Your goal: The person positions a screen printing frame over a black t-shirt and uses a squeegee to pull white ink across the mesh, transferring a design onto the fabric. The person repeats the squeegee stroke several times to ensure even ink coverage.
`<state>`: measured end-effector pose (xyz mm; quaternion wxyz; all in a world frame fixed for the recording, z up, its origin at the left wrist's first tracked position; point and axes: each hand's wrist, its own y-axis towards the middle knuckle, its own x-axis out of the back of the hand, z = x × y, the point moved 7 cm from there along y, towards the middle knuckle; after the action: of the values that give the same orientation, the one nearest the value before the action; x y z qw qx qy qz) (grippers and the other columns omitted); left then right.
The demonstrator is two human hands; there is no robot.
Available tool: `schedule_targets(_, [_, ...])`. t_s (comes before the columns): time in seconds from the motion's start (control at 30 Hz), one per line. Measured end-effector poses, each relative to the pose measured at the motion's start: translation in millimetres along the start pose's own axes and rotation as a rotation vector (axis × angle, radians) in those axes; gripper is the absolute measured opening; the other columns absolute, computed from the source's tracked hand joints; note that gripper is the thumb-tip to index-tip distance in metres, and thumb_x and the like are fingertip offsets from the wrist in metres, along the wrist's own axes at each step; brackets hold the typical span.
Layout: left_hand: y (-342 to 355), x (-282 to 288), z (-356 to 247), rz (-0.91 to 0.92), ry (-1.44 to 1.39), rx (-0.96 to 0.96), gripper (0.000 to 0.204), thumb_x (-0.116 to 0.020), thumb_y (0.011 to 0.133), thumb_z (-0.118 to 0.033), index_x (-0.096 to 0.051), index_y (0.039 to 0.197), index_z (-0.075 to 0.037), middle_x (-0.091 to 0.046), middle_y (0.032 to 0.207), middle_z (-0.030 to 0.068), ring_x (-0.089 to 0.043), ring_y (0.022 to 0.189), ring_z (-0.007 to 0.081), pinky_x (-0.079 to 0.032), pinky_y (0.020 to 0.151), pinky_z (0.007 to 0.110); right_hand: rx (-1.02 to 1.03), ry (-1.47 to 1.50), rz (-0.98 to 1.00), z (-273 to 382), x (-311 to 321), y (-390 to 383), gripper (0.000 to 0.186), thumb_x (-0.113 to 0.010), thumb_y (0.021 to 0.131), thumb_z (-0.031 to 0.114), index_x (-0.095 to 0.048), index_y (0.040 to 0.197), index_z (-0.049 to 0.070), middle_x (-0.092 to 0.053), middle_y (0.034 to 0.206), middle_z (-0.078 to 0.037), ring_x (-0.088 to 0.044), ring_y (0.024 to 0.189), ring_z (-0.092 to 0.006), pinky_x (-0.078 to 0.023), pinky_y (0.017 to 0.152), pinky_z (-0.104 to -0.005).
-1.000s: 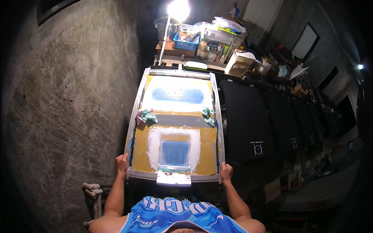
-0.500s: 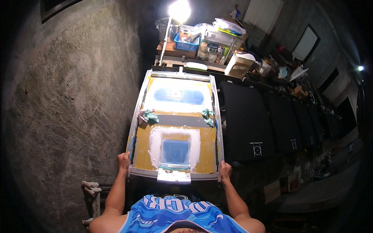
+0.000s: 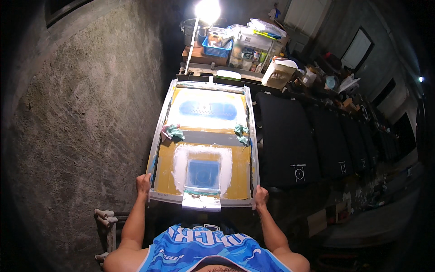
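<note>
A long screen-printing frame [image 3: 158, 131] with a pale metal rim and yellow mesh lies in front of me, stretching away. Its mesh carries a blue square patch in a white border near me and a blue oval patch further off. My left hand [image 3: 144, 183] grips the frame's near left corner. My right hand [image 3: 261, 196] grips the near right corner. A white squeegee [image 3: 201, 202] rests across the near edge between my hands. Two crumpled teal rags [image 3: 173, 133] [image 3: 241, 131] sit on the left and right sides at mid-length.
A rough concrete wall [image 3: 77, 113] runs close along the left. A row of black print pallets [image 3: 283, 140] extends to the right. Behind the frame stands a cluttered table [image 3: 204, 56] with a blue basket, containers and a bright lamp [image 3: 207, 9]. Pipe handles [image 3: 105, 214] stick out at lower left.
The frame's near end and both hands sit a little lower and nearer to me than a second ago. My grip on the corners is unchanged.
</note>
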<state>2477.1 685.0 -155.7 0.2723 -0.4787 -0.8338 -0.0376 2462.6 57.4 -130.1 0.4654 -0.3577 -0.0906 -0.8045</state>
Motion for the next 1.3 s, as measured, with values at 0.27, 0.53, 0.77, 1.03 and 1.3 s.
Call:
schedule_targets(0.27, [6, -11, -5, 0.007, 0.005, -0.029, 0.043, -0.065, 0.084, -0.033, -0.061, 0.074, 0.009, -0.056, 0.060, 0.0167, -0.056, 0.060, 0.0195, -0.042, 0.059, 0.041, 0.012, 0.006, -0.006, 2, -1, 13, 0.052, -0.054, 0.096, 0.040, -0.057, 0.070, -0.006, -0.058, 0.070, -0.025, -0.057, 0.065, -0.0375, -0.041, 0.066, -0.0498])
schedule_targets(0.53, [16, -17, -1, 0.033, 0.010, -0.039, 0.041, -0.068, 0.084, -0.032, -0.061, 0.073, 0.008, -0.054, 0.058, 0.0120, -0.053, 0.059, 0.0159, -0.043, 0.058, 0.041, -0.038, -0.050, 0.012, -5, -10, 24, 0.054, -0.053, 0.097, 0.042, -0.058, 0.070, -0.005, -0.059, 0.068, -0.025, -0.058, 0.065, -0.0364, -0.042, 0.065, -0.0498])
schedule_targets(0.77, [23, -25, -6, 0.045, 0.001, -0.037, 0.041, -0.068, 0.083, -0.030, -0.060, 0.072, 0.008, -0.053, 0.058, 0.0107, -0.053, 0.060, 0.0150, -0.043, 0.058, 0.041, -0.014, -0.015, 0.015, -5, -14, 33, 0.055, -0.053, 0.097, 0.043, -0.059, 0.071, -0.005, -0.059, 0.069, -0.025, -0.059, 0.066, -0.0364, -0.042, 0.065, -0.0495])
schedule_targets(1.03, [32, -32, 0, 0.058, -0.072, 0.014, 0.039, -0.068, 0.083, -0.029, -0.061, 0.073, 0.008, -0.056, 0.060, 0.0071, -0.055, 0.061, 0.0148, -0.043, 0.058, 0.039, -0.056, -0.097, 0.027, -2, -21, 43, 0.055, -0.052, 0.097, 0.044, -0.062, 0.073, -0.004, -0.062, 0.072, -0.025, -0.063, 0.070, -0.0382, -0.044, 0.067, -0.0502])
schedule_targets(1.3, [29, -32, 11, -0.001, -0.007, 0.016, 0.037, -0.066, 0.084, -0.027, -0.063, 0.076, 0.008, -0.061, 0.064, 0.0136, -0.062, 0.064, 0.0231, -0.046, 0.062, 0.042, -0.046, -0.015, 0.073, -17, -33, 45, 0.052, -0.051, 0.100, 0.040, -0.057, 0.071, -0.003, -0.053, 0.067, -0.015, -0.049, 0.067, -0.0247, -0.039, 0.062, -0.0450])
